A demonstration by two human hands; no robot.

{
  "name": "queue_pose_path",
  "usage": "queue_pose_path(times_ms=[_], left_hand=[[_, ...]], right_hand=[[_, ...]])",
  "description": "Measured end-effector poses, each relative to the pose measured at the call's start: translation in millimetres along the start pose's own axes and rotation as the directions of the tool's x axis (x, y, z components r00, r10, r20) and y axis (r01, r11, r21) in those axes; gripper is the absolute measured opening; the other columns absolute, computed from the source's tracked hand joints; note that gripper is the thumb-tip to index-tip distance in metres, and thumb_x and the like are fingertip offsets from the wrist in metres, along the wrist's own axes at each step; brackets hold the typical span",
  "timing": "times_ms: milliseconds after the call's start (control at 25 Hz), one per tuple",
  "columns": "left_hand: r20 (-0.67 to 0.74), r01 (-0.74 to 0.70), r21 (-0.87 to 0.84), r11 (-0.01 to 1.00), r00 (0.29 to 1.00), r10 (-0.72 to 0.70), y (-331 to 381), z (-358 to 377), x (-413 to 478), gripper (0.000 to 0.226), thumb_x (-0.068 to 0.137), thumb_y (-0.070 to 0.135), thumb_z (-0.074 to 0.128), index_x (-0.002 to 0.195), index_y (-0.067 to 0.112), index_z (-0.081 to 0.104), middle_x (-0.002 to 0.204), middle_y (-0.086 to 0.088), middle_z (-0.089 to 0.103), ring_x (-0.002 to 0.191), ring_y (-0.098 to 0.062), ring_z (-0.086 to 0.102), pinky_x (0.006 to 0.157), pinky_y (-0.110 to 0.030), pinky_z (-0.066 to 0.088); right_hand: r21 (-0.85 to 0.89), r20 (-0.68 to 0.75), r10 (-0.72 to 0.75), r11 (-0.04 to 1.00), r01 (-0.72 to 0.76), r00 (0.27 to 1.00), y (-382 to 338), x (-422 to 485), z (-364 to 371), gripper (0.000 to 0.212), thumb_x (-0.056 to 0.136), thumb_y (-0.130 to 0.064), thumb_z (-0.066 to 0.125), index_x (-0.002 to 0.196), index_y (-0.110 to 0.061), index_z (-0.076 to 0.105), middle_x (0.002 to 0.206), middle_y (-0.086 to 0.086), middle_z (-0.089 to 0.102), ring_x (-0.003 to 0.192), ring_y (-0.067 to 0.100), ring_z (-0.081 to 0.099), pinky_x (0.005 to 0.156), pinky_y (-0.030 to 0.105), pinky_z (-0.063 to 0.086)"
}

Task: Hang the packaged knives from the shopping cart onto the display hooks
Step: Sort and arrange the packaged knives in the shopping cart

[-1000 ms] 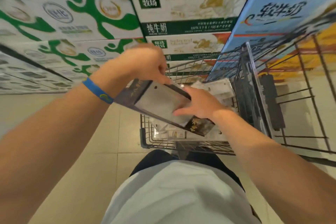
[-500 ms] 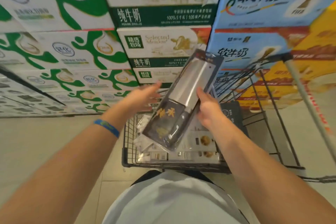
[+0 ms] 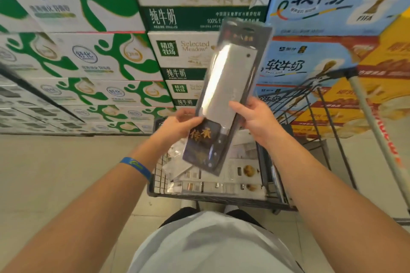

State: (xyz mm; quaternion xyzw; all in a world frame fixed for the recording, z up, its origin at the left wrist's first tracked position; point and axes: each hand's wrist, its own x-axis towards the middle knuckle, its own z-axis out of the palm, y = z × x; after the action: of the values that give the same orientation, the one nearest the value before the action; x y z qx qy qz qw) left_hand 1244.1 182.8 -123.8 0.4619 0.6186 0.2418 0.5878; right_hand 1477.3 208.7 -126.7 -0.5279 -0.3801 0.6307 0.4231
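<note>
Head view, looking down over the person's forearms. A packaged knife [image 3: 226, 95], a broad cleaver sealed on a dark card with gold characters at the handle end, is held above the shopping cart [image 3: 199, 196], apart from its contents. The package leans slightly to the right, with its hang-tab end uppermost and its handle end lowest. The left hand [image 3: 179, 125] pinches the package's left edge near the handle, thumb on the front face. The right hand [image 3: 255, 119] grips the right edge, thumb across the front and fingers curled behind. A blue wristband [image 3: 136, 166] circles the left wrist. Further flat packages [image 3: 221, 184] lie stacked in the cart basket. Stacked milk cartons [image 3: 99, 57] fill the background above a pale tiled floor [image 3: 55, 173].
</note>
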Motion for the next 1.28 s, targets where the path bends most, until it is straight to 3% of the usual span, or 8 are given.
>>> queue_pose_path(times_ms=[120,360,480,640,800,920,1080,1280], left_hand=[[-0.084,-0.126,0.052,0.991,0.988,0.13,6,-38,-8,0.071,0.081,0.051,0.077,0.142,0.031,0.048,0.13,0.008,0.063,0.115,-0.013,0.064,0.095,-0.03,0.055],[-0.181,-0.203,0.133,0.97,0.957,0.225,-36,-55,-23,0.026,0.08,0.024,0.085,0.103,0.032,0.074,0.099,0.014,0.078,0.095,-0.004,0.073,0.082,-0.02,0.059],[-0.106,-0.113,0.451,0.886,0.978,0.179,-62,-56,-29,0.023,0.083,0.04,0.08,0.1,0.024,0.08,0.088,0.012,0.077,0.083,-0.008,0.073,0.079,-0.034,0.061],[0.086,-0.237,0.671,0.702,0.966,0.244,-65,-62,-41,0.027,0.092,0.052,0.062,0.1,0.033,0.078,0.072,0.022,0.067,0.059,0.006,0.059,0.054,-0.016,0.045],[-0.086,-0.225,0.738,0.636,0.904,0.42,-56,-83,-56,0.031,0.095,0.049,0.043,0.095,0.035,0.071,0.056,0.014,0.06,0.048,-0.003,0.056,0.039,-0.011,0.031],[-0.134,-0.014,0.728,0.686,0.977,0.163,-67,-82,-60,0.02,0.1,0.038,0.05,0.103,0.031,0.068,0.067,0.006,0.066,0.059,-0.016,0.063,0.053,-0.032,0.054],[-0.132,0.107,0.678,0.727,0.991,-0.022,-67,-92,-42,0.031,0.098,0.043,0.05,0.073,0.025,0.058,0.06,0.009,0.059,0.056,-0.012,0.06,0.046,-0.026,0.04],[-0.142,0.241,0.712,0.66,0.969,-0.202,-66,-98,-29,0.035,0.09,0.051,0.048,0.082,0.02,0.062,0.071,0.0,0.063,0.067,-0.014,0.062,0.054,-0.03,0.05]], right_hand=[[-0.346,0.136,-0.067,0.932,0.111,0.988,14,8,20,0.023,0.088,-0.004,0.076,0.099,-0.024,0.073,0.089,-0.015,0.077,0.086,0.001,0.072,0.079,0.018,0.057],[-0.715,0.141,0.154,0.699,-0.007,0.978,104,31,53,0.018,0.084,-0.029,0.08,0.101,-0.022,0.077,0.1,-0.004,0.074,0.097,0.018,0.067,0.084,0.034,0.053],[-0.736,0.141,0.206,0.676,-0.037,0.968,146,26,70,0.009,0.087,-0.027,0.076,0.094,-0.026,0.071,0.09,-0.013,0.069,0.086,0.007,0.063,0.065,0.013,0.045],[-0.694,0.094,0.206,0.715,-0.085,0.974,165,23,105,0.025,0.083,-0.015,0.057,0.075,-0.039,0.06,0.069,-0.032,0.059,0.068,-0.013,0.054,0.054,0.003,0.035],[-0.645,0.072,0.158,0.76,-0.075,0.985,156,40,147,0.048,0.075,-0.015,0.048,0.077,-0.061,0.063,0.073,-0.039,0.062,0.077,-0.018,0.052,0.063,0.009,0.037],[-0.732,0.214,0.273,0.68,-0.03,0.938,170,36,174,0.025,0.093,-0.026,0.06,0.099,-0.05,0.055,0.082,-0.031,0.049,0.075,-0.011,0.044,0.069,0.015,0.037],[-0.765,0.233,0.393,0.639,-0.082,0.89,196,37,187,0.032,0.094,-0.023,0.059,0.101,-0.051,0.045,0.089,-0.026,0.055,0.081,0.006,0.055,0.065,0.02,0.04],[-0.808,0.32,0.426,0.589,0.009,0.846,209,28,203,0.033,0.096,-0.022,0.05,0.125,-0.038,0.044,0.084,-0.027,0.048,0.08,0.004,0.058,0.06,0.016,0.037]])
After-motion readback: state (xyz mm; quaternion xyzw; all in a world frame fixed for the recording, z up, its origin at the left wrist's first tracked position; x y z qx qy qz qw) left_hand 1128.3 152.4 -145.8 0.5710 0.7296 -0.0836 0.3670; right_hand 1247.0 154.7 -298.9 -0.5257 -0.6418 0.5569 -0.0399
